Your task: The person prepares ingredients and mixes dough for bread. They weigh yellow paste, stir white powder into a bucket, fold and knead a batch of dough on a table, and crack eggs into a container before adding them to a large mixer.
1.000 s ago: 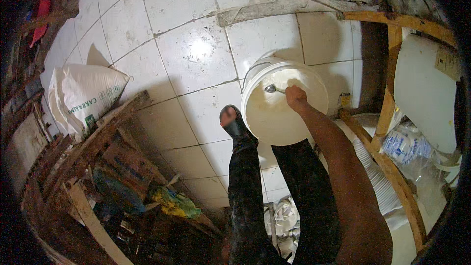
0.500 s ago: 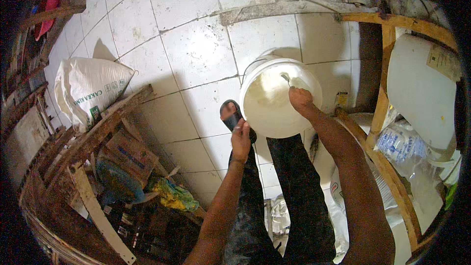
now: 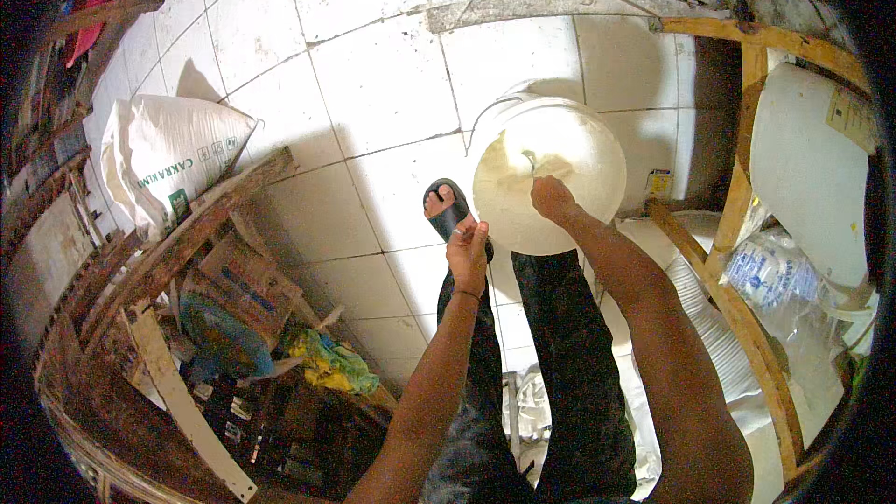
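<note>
1. Head view: your right hand (image 3: 554, 200) is grasping a metal spoon (image 3: 533, 164), fingers closed around its handle, probably so the bowl end is reaching the pale powder (image 3: 558, 166) just ahead.
2. The white bucket (image 3: 611, 154) is standing around that hand and just beyond your left hand (image 3: 469, 247), within reach of both.
3. Your left fingers are meeting its near-left rim, presumably steadying it; whether they are gripping, you cannot tell.
</note>
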### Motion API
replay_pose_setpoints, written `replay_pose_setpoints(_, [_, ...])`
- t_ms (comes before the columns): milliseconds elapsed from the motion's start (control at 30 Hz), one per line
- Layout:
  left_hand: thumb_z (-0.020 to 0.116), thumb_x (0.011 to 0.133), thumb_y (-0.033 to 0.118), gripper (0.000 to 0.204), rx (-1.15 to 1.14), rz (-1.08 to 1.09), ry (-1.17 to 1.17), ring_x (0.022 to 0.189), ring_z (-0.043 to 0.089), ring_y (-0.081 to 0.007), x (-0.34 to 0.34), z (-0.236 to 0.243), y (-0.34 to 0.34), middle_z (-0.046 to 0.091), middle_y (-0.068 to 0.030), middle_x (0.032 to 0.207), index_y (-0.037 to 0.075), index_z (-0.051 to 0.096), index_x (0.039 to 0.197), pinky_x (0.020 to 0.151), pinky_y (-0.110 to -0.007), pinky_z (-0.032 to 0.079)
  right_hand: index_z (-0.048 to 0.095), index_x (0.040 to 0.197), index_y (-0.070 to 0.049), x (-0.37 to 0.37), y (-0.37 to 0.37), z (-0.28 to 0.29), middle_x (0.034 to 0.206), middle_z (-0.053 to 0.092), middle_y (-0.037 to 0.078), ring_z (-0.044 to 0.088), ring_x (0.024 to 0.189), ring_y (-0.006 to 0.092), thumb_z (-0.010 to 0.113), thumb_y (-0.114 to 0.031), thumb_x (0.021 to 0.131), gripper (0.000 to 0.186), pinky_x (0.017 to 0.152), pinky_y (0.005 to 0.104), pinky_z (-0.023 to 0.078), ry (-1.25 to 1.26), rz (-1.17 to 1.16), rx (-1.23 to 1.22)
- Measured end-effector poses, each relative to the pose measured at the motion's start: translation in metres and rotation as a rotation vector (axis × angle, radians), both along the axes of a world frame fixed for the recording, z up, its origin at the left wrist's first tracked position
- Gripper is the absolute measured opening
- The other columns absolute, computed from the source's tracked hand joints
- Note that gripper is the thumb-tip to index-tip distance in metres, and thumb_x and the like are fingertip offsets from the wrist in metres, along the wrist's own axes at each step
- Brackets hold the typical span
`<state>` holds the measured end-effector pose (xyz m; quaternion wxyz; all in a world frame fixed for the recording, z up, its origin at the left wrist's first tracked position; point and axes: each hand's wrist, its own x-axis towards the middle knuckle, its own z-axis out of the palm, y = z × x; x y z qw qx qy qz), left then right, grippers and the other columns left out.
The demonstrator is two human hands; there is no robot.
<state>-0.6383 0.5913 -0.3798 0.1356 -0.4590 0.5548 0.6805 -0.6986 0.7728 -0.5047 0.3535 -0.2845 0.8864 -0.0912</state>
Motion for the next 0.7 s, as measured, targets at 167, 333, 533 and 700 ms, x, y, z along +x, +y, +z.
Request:
replay_pose_setpoints(167, [0.065,0.078,0.019,0.03,-0.023,0.0,0.105,0.077,0.05,-0.0086,0.006,-0.006,0.0,0.056,-0.0007,0.083,0.0,0.054,0.1,0.073,-0.023,0.041,0.056,0.068,0.001,0.006,-0.008,-0.003,0.068,0.055,0.018,0.056,0.067,0.0337,0.049,-0.012,0.076,0.017,0.062,0.0434,0.044,-0.133,0.076,-0.187])
replay_pose_setpoints(333, [0.066,0.077,0.02,0.038,0.11,0.004,0.012,0.078,0.05,-0.0099,0.004,-0.007,0.003,0.056,-0.002,0.085,-0.001,0.052,0.106,0.074,-0.024,0.041,0.057,0.076,0.003,0.008,-0.004,0.004,0.066,0.054,0.018,0.053,0.06,0.0315,0.049,-0.019,0.079,0.023,0.059,0.0425,0.043,-0.223,-0.267,-0.418])
replay_pose_setpoints(533, [0.04,0.087,0.045,0.045,0.191,0.094,-0.297,0.073,0.052,-0.0142,0.0,0.021,-0.024,0.055,-0.0068,0.085,0.004,0.051,0.102,0.063,-0.029,0.043,0.057,0.094,-0.002,-0.025,0.002,0.109,0.061,0.037,-0.003,0.037,0.054,0.0076,0.046,-0.026,0.088,0.027,0.051,0.0235,0.038,-1.129,-1.102,-0.512])
replay_pose_setpoints(700, [0.042,0.083,0.052,0.052,0.016,-0.031,-0.377,0.084,0.05,-0.0165,0.056,0.081,-0.086,0.052,-0.006,0.104,0.015,0.043,0.119,0.065,-0.03,0.041,0.056,0.099,-0.003,-0.024,0.026,0.219,0.063,0.037,-0.003,0.037,0.055,0.0075,0.048,-0.018,0.088,0.02,0.051,0.0236,0.037,-1.012,-1.13,-0.687])
